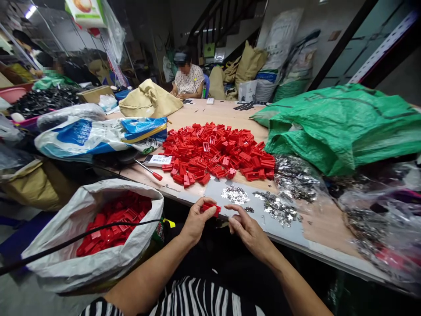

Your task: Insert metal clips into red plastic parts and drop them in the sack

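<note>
Possibly, a slackening left hand (194,223) drops the red plastic housing (217,211) it pinches (right hand (247,229) half-curled, contents unclear).

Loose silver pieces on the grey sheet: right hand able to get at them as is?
Probably yes. The silver pieces lie uncovered just beyond the right hand, nothing visible between. The left hand holds the red part; can't tell whether the right pinches something small.

Below the grip, a black top (204,300) bears wavy, uneven white stripes. The left sleeve (100,308), lower left of the grip, is striped alike and leaves the forearm (158,267) bare.
</note>
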The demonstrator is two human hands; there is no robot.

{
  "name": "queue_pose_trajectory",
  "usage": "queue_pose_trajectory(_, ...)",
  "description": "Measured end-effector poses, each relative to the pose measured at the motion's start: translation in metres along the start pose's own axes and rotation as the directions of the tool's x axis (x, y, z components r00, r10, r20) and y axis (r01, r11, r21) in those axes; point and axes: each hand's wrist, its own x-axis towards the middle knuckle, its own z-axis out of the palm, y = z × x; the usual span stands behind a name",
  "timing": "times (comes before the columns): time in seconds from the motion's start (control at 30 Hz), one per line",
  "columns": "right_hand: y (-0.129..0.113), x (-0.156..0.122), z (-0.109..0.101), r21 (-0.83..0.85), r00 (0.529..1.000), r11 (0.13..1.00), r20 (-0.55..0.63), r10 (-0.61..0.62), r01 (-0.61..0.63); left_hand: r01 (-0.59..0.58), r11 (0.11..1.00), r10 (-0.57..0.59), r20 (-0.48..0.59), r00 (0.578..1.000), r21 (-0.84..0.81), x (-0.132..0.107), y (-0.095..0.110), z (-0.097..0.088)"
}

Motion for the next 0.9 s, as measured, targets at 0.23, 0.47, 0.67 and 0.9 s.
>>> queue_pose_trajectory(0.23, -0.023, 0.006, 0.006, 0.026, 0.996, 0.998, 0.054, -0.065, 0.063, 0.283, 0.801, -0.272, 0.101, 0.957, -0.527, -0.013, 0.010, 0.004)
queue_pose_trajectory(0.47, -0.032, 0.007, 0.008, -0.017, 0.995, 0.996, 0.050, -0.081, 0.082, 0.324, 0.739, -0.324, 0.110, 0.940, -0.591, -0.020, 0.011, 0.003)
queue_pose_trajectory(0.67, -0.037, 0.004, 0.009, -0.069, 0.994, 0.993, 0.050, -0.095, 0.099, 0.330, 0.718, -0.320, 0.130, 0.939, -0.613, -0.022, 0.012, 0.001)
queue_pose_trajectory(0.9, -0.018, 0.007, 0.005, -0.148, 1.000, 0.989, -0.011, -0.005, 0.004, 0.019, 0.978, -0.035, -0.070, 0.997, -0.207, 0.000, 0.004, -0.010)
